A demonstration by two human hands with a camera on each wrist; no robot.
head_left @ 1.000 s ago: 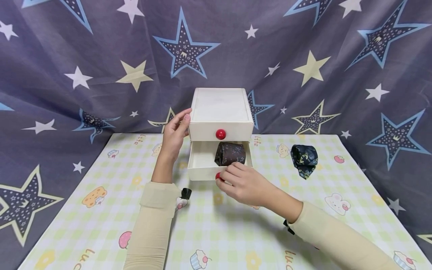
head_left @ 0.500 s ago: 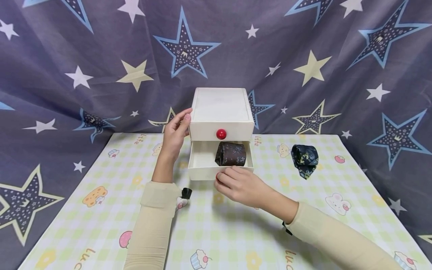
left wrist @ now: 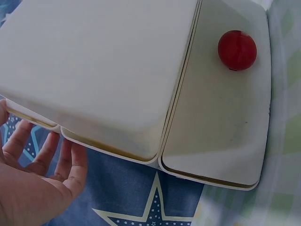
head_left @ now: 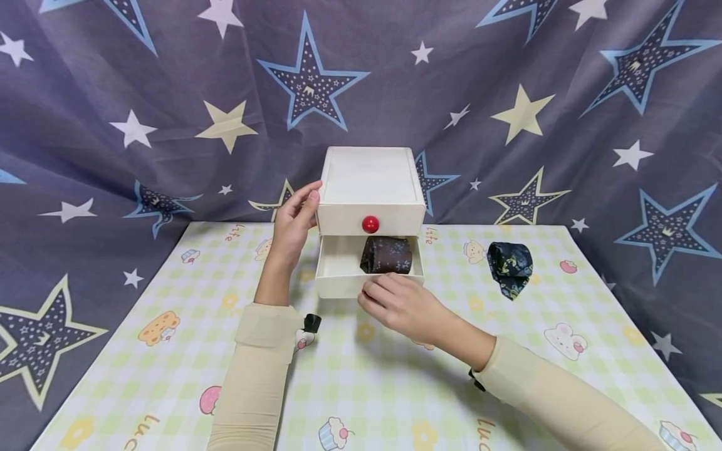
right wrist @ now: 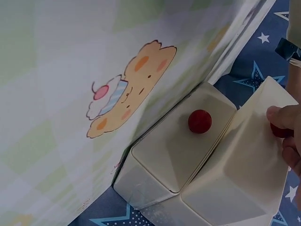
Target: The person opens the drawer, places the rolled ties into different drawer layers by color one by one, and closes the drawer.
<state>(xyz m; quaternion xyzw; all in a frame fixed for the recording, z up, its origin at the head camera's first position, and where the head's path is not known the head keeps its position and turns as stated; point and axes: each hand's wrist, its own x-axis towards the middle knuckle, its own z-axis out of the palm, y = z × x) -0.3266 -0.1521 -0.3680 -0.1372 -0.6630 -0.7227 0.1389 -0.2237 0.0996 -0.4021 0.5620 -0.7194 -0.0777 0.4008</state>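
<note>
A small white drawer cabinet (head_left: 369,175) stands at the table's back. Its upper drawer (head_left: 341,220) is closed and bears a red knob (head_left: 370,224). The lower drawer (head_left: 338,287) is pulled out, with a rolled dark brown necktie (head_left: 389,255) lying in its right part. My left hand (head_left: 290,225) steadies the cabinet's left side, its extended fingers (left wrist: 73,162) touching the wall. My right hand (head_left: 403,304) pinches the lower drawer's red knob (right wrist: 281,132), which that hand hides in the head view.
Right of the cabinet, a second rolled necktie (head_left: 510,263), dark with a floral pattern, lies on the checked tablecloth (head_left: 338,376). A star-printed curtain (head_left: 169,81) hangs directly behind the table. Both hands wear black wrist straps (head_left: 311,322).
The lower drawer has slid slightly inward, carrying the brown necktie with it. My right hand has moved a little with the knob. The left hand stays in place.
</note>
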